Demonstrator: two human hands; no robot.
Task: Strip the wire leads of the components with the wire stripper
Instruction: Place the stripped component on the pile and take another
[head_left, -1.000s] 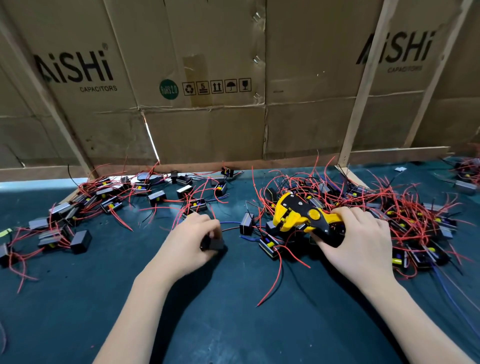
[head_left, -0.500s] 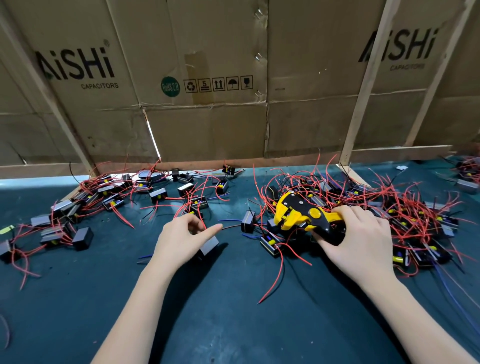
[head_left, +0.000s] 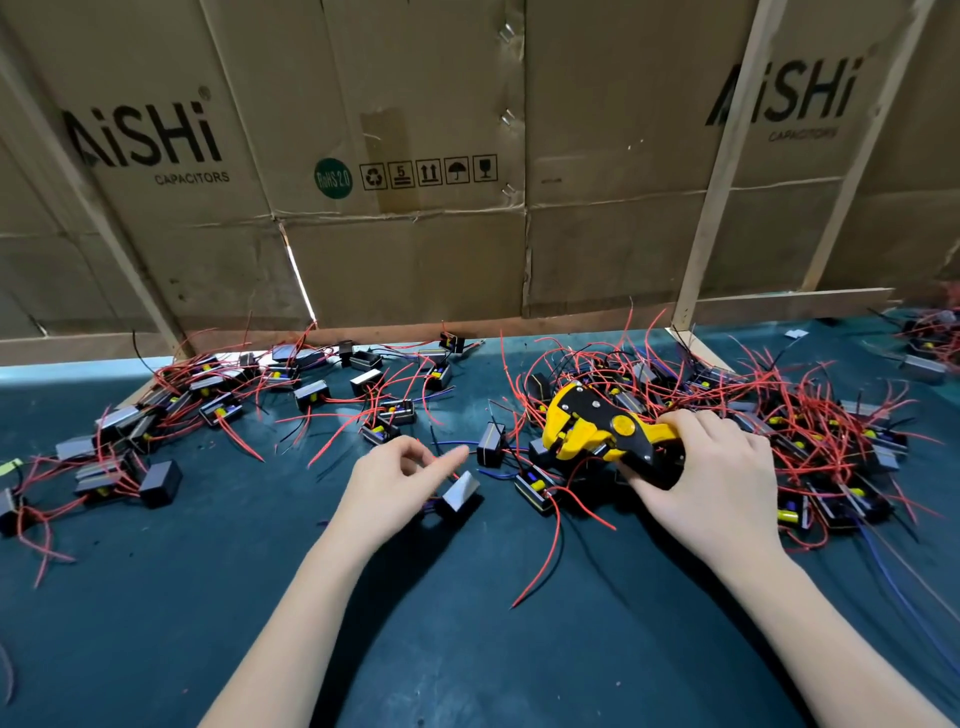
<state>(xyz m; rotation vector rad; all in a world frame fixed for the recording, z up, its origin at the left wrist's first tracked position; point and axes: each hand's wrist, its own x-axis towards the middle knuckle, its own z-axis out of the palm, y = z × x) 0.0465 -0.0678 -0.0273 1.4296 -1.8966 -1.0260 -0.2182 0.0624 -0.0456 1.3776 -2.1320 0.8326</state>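
fingers (head_left: 698, 434) around wire stripper (head_left: 597, 431)

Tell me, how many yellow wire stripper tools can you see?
1. The yellow and black wire stripper lies on the tangled pile of red-wired components on the right, held by the right hand. Another could be hidden under the wires.

Head-worn view, forward-down, close over table (head_left: 467, 649), edges perhaps warped
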